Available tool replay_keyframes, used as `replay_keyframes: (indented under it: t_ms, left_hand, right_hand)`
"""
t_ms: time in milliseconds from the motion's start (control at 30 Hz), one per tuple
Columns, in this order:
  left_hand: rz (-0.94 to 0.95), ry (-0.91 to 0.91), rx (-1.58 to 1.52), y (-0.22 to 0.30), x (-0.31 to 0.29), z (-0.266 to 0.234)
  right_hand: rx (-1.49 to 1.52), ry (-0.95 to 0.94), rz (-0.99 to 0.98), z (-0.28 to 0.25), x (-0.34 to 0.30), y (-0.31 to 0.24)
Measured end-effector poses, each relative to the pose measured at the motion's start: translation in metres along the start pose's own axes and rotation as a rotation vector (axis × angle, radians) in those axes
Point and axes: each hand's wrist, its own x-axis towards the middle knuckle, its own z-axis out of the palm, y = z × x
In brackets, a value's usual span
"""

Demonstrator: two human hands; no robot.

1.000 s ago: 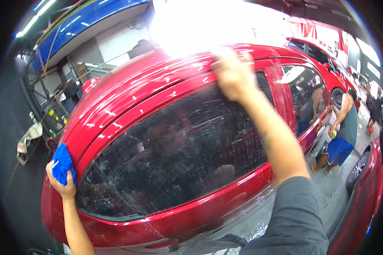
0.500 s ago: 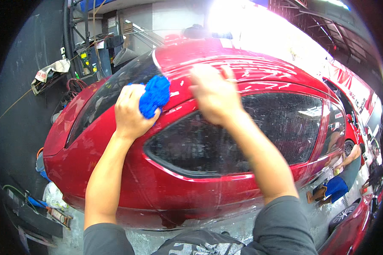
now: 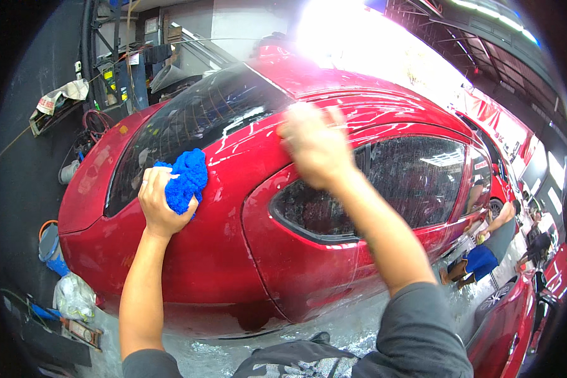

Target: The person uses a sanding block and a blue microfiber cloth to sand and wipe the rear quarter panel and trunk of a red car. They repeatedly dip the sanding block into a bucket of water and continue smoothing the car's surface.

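Note:
A wet red car (image 3: pixel 214 264) with white streaks on its paint fills the middle of the view. My left hand (image 3: pixel 160 205) grips a crumpled blue microfiber cloth (image 3: pixel 188 179) above the rear pillar, beside the dark rear window (image 3: pixel 201 113). My right hand (image 3: pixel 315 148) is at the roof edge, over the front end of that pillar and just above the side windows (image 3: pixel 416 176). Motion smears its fingers, so whether anything lies under them is hidden.
A person in blue shorts (image 3: pixel 481 261) bends beside the car's front side at right. Another red car (image 3: pixel 504 334) stands at lower right. Along the left wall are a blue bucket (image 3: pixel 51 249), a plastic bag (image 3: pixel 75 296) and a hanging cloth (image 3: pixel 66 94). The floor (image 3: pixel 353 324) is wet.
The view has shifted toward the car's rear, showing more of the rear window. My left hand has moved back along the car with the blue cloth. My right hand stays blurred near the roof edge.

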Motion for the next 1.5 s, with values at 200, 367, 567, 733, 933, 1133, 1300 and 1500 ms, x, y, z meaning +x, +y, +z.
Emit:
replay_keyframes:
  t_ms: [200, 367, 567, 733, 933, 1133, 1300, 1500]
  left_hand:
    - [-0.028, 0.057, -0.010, 0.001, -0.004, 0.009]
    - [-0.005, 0.038, -0.035, 0.003, -0.004, 0.014]
    - [0.006, 0.076, -0.045, 0.007, 0.004, 0.010]
    - [-0.015, 0.044, -0.018, 0.001, -0.004, 0.004]
    - [0.008, 0.051, -0.009, -0.002, -0.002, -0.001]
    - [-0.015, 0.071, -0.050, 0.005, -0.003, 0.018]
    - [-0.005, 0.051, -0.036, 0.001, -0.005, 0.008]
    - [-0.002, 0.061, -0.058, 0.002, -0.003, 0.013]
  right_hand:
    - [-0.225, -0.002, 0.342, -0.007, -0.007, 0.108]
    - [0.191, 0.248, 0.022, 0.032, 0.007, -0.100]
    - [-0.252, 0.200, 0.226, -0.005, -0.021, 0.135]
    - [-0.095, 0.208, 0.201, 0.016, 0.006, -0.013]
    - [0.041, -0.011, 0.030, 0.004, -0.002, -0.023]
    - [-0.271, 0.236, 0.465, 0.012, -0.035, 0.136]
    - [0.242, 0.147, 0.039, 0.031, -0.022, -0.078]
    - [-0.173, 0.197, 0.542, -0.003, -0.063, 0.143]
